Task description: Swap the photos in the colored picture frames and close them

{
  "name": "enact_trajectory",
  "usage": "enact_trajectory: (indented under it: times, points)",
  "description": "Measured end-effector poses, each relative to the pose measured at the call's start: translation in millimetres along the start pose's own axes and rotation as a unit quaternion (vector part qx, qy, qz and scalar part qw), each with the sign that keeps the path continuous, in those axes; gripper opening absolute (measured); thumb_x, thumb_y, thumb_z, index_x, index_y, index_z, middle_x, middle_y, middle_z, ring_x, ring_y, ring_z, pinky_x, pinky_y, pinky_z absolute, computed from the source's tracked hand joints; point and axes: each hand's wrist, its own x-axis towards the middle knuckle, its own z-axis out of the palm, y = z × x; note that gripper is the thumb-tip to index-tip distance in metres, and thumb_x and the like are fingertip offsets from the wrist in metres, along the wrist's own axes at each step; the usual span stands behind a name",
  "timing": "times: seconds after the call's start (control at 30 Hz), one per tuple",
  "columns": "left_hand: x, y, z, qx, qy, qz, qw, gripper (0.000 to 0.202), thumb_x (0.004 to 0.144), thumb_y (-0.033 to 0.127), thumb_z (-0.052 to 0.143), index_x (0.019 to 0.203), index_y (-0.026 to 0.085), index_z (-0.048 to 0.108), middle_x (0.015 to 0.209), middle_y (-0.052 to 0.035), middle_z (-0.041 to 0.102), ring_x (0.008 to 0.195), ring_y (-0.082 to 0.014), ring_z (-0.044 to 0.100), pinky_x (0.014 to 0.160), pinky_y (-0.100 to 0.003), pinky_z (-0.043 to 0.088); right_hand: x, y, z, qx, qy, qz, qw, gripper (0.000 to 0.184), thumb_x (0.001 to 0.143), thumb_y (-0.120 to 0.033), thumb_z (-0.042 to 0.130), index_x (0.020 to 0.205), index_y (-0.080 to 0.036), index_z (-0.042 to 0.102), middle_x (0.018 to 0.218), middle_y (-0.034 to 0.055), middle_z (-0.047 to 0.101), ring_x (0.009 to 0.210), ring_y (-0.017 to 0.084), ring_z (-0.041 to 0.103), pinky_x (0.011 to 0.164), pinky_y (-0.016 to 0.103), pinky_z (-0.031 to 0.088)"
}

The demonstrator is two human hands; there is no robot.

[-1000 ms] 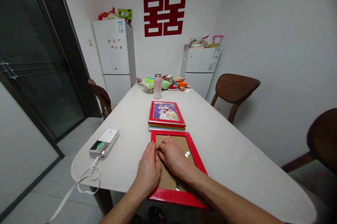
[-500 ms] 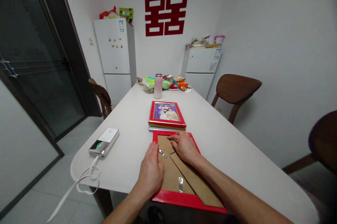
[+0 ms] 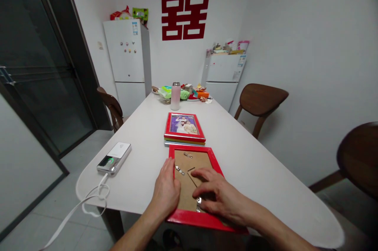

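A red picture frame (image 3: 190, 218) lies face down at the table's near edge, its brown backing board (image 3: 185, 194) facing up. My left hand (image 3: 165, 189) holds the frame's left side, with the fingers along the rim. Above the lower part of the board hovers my right hand (image 3: 221, 196), fingers apart and curved, beside the bottom metal clip (image 3: 199, 204). Two more metal clips show, the top clip (image 3: 188, 155) and the left clip (image 3: 180, 170). My right hand and forearm hide much of the board's stand flap and the frame's lower right.
Just beyond lies a stack of frames, topped by a red frame (image 3: 184, 139) with a photo. A pink bottle (image 3: 175, 97) stands behind it. At left lies a power bank (image 3: 114, 158) with a white cable (image 3: 71, 213). Wooden chairs flank the white table (image 3: 141, 133).
My right hand has left the top clip and come down toward me to the bottom clip, its fingers spreading. The top clip is now uncovered. My left hand stays on the frame.
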Motion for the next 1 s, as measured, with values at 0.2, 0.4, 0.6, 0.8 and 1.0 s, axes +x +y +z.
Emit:
enact_trajectory:
  times: [0.2, 0.4, 0.6, 0.8, 1.0]
  points:
    - [1, 0, 0.9, -0.001, -0.002, -0.001, 1.0, 0.057, 0.061, 0.001, 0.037, 0.118, 0.01, 0.038, 0.125, -0.0113, 0.041, 0.117, -0.0211, 0.033, 0.1, -0.036, 0.024, 4, -3, 11, 0.01, 0.039, 0.013, 0.999, 0.013, 0.068, -0.021, 0.054, 0.071, -0.024, 0.065, 0.115, 0.0028, 0.047, 0.11, 0.019, 0.036, 0.093, 0.038, 0.027]
    - [0, -1, 1.5, -0.011, -0.003, -0.009, 1.0, 0.058, 0.06, 0.001, 0.039, 0.118, 0.013, 0.039, 0.124, -0.0085, 0.042, 0.117, -0.0206, 0.033, 0.1, -0.035, 0.024, 0, -4, 2, 0.022, -0.053, 0.003, 0.998, 0.023, 0.064, -0.022, 0.057, 0.085, -0.026, 0.065, 0.126, 0.0017, 0.036, 0.118, 0.021, 0.026, 0.099, 0.038, 0.016]
    - [1, -1, 1.9, -0.024, -0.005, -0.016, 1.0, 0.058, 0.061, 0.002, 0.039, 0.118, 0.009, 0.038, 0.125, -0.0118, 0.04, 0.118, -0.0214, 0.031, 0.101, -0.036, 0.021, 4, -2, 9, 0.01, 0.033, 0.028, 0.999, 0.022, 0.066, -0.032, 0.057, 0.084, -0.023, 0.063, 0.117, 0.0048, 0.043, 0.109, 0.02, 0.037, 0.092, 0.033, 0.028]
    - [1, 2, 0.0, -0.065, 0.001, -0.031, 0.997, 0.053, 0.063, 0.005, 0.042, 0.116, 0.014, 0.041, 0.124, -0.0092, 0.042, 0.117, -0.0219, 0.033, 0.1, -0.037, 0.021, 10, 3, 11, -0.079, 0.097, 0.121, 0.985, 0.037, 0.063, -0.029, 0.054, 0.098, -0.018, 0.057, 0.092, 0.0074, 0.054, 0.087, 0.019, 0.049, 0.077, 0.03, 0.037]
    - [3, 8, -8.7, -0.148, 0.006, -0.065, 0.987, 0.043, 0.066, 0.019, 0.05, 0.109, 0.015, 0.048, 0.112, -0.0084, 0.053, 0.108, -0.0235, 0.043, 0.093, -0.037, 0.029, 12, -5, -1, -0.076, 0.133, 0.15, 0.977, 0.038, 0.061, -0.022, 0.048, 0.096, -0.015, 0.058, 0.09, 0.0073, 0.057, 0.085, 0.018, 0.051, 0.077, 0.028, 0.037]
